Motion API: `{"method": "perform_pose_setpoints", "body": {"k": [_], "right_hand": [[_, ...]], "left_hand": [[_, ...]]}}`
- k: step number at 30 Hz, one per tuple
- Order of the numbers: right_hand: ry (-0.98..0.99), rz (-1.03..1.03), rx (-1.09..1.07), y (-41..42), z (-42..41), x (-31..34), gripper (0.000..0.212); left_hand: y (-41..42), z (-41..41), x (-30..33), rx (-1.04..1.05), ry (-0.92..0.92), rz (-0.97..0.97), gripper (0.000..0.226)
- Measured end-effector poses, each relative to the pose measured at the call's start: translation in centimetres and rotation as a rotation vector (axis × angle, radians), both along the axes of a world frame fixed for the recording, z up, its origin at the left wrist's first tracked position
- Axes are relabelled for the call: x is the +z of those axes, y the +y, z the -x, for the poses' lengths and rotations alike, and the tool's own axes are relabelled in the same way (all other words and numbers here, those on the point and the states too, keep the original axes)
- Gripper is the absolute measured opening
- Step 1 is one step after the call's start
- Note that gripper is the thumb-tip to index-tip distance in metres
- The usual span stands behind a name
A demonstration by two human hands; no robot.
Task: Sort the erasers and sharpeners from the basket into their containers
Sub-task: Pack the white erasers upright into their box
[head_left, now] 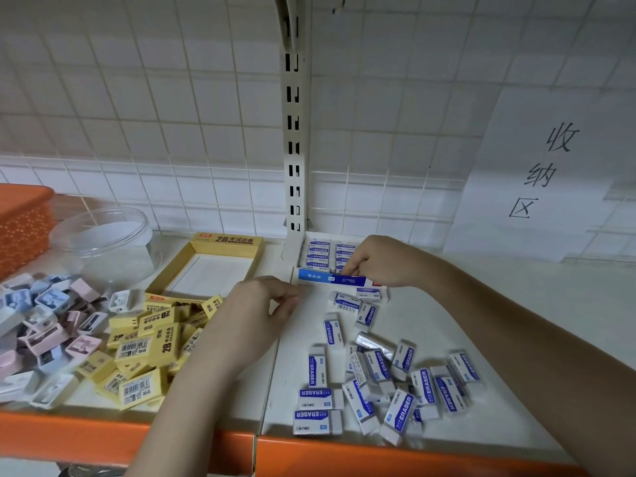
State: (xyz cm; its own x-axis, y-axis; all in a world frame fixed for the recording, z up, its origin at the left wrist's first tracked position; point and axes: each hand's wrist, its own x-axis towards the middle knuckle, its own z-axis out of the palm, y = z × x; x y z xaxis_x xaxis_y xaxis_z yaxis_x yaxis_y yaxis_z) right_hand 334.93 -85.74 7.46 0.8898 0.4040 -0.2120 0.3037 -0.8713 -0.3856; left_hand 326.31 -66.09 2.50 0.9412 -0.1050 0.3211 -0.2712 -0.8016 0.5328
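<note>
The work surface is a smooth white shelf (499,304) with a glossy orange front edge (378,456), backed by a white wire grid panel over tile and split by a slotted cream metal upright (294,149). The blue-and-white carton (330,277), a shallow rectangular cardboard tray with a printed blue front flap, sits against the upright's base; inside it, paper-sleeved white erasers (318,251) lie packed in neat rows. The right hand (382,261) rests over the carton's near right corner, fingers curled down at the flap and the row behind it; whether it pinches an eraser cannot be told. The left hand (254,308) lies just beside the carton's left end, fingers loosely bent, fingertips near the flap, holding nothing visible. Loose blue-and-white erasers (389,383), small rectangular blocks with blue sleeves, lie scattered in front of the carton. To the left, an open yellow cardboard box (227,241) with a bare white floor stands behind a heap of yellow-sleeved erasers (151,352). Farther left lies a pile of pastel plastic sharpeners (44,325), boxy with rounded corners, near a clear round plastic tub (103,239) and a perforated orange basket (24,218). A paper sign (547,173) with handwritten characters hangs on the grid at right.
</note>
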Motion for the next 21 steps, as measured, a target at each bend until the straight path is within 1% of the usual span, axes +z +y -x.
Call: {"method": "perform_pose_setpoints", "body": {"k": [3, 7, 11, 13, 15, 16, 18, 21], "right_hand": [[-0.005, 0.088, 0.038, 0.1, 0.1, 0.0, 0.039], [-0.003, 0.177, 0.032, 0.8, -0.2, 0.5, 0.03], [0.023, 0.14, 0.012, 0.4, -0.2, 0.9, 0.029], [-0.004, 0.031, 0.017, -0.2, 0.2, 0.6, 0.032], [-0.083, -0.108, -0.021, -0.9, 0.8, 0.4, 0.033], [-0.126, -0.142, -0.014, -1.3, 1.2, 0.4, 0.031], [-0.171, -0.15, 0.056, -2.2, 1.9, 0.4, 0.027], [-0.151, -0.087, 0.161, -3.1, 3.3, 0.3, 0.031]], "left_hand": [[0.1, 0.1, 0.1, 0.0, 0.003, -0.007, 0.021], [-0.1, 0.0, 0.1, -0.004, 0.005, 0.004, 0.02], [-0.1, 0.3, 0.3, 0.002, 0.007, 0.013, 0.02], [0.0, 0.5, 0.4, 0.008, 0.007, 0.018, 0.02], [0.1, 0.7, 0.5, 0.008, 0.008, 0.015, 0.019], [0.1, 0.8, 0.6, 0.006, 0.015, 0.01, 0.019], [0.2, 0.9, 0.8, -0.005, 0.031, -0.002, 0.019], [0.1, 1.1, 1.1, -0.013, 0.036, -0.012, 0.018]]}}
